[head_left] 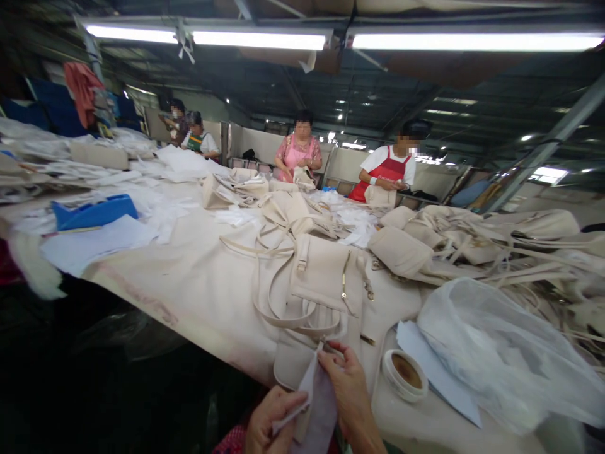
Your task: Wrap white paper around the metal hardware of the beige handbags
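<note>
At the table's near edge, my left hand (pixel 273 419) pinches the lower left part of a pale fabric piece (pixel 321 403). The fingers of my right hand (pixel 347 378) close on the upper end of the same piece, near a small metal part. Just beyond my hands lies a beige bag (pixel 321 271) with gold zippers, a buckle tab and long looped straps (pixel 278 318). A round white tub (pixel 405 375) with brown contents stands to the right of my right hand.
Piled beige bags (pixel 472 246) cover the right side of the table (pixel 189 284). Clear plastic (pixel 501 353) overlaps pale sheets (pixel 439 378) at near right. A blue tray (pixel 94 213) lies at left. Several people stand across the table, one in a red apron (pixel 384 170).
</note>
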The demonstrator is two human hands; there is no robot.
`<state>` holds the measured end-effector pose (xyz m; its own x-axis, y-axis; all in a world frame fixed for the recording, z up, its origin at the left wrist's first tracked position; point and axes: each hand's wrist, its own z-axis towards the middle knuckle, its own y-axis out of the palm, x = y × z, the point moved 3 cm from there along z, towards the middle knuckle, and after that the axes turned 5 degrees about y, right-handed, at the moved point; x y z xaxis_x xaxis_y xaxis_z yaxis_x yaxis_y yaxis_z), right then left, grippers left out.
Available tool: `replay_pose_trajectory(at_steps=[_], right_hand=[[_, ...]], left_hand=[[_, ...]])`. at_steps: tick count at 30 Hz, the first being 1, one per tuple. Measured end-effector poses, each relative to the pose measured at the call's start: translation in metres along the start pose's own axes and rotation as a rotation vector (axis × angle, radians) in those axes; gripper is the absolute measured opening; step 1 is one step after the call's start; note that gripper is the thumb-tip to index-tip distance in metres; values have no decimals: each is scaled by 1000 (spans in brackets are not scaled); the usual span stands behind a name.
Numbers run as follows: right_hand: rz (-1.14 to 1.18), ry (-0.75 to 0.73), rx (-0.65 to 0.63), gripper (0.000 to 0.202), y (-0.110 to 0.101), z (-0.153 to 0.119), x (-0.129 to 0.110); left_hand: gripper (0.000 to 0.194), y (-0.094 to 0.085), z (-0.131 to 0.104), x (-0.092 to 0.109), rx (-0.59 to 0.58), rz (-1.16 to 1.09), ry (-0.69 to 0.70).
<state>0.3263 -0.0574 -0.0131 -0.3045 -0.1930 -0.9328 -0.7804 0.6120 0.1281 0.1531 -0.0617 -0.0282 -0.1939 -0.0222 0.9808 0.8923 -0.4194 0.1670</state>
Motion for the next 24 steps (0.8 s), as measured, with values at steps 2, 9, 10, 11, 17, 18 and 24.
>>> replay_pose_trajectory(at_steps=[2,9,10,11,17,18,24], right_hand=[[-25,49,-60,55,-1,-2,-3],[117,84,-73,61,4,0,-8],[188,106,-54,63,5,2,-6],[254,135,-31,65,6,4,-4],[-65,27,-33,53,-4,1,-20],[-230,-88,15,46,-7,-3,-29],[-1001,-409,138,48,-3,-37,-63]], left_hand=[[50,2,0,0,-2,-24,-53],[53,7,1,-7,-37,-178,-115],[53,7,2,-9,-42,-195,-117],[53,6,3,-11,-54,-209,-123],[68,0,6,-24,-152,-249,-228],[64,-3,6,-23,-138,-211,-206],[47,6,5,-10,-171,54,47]])
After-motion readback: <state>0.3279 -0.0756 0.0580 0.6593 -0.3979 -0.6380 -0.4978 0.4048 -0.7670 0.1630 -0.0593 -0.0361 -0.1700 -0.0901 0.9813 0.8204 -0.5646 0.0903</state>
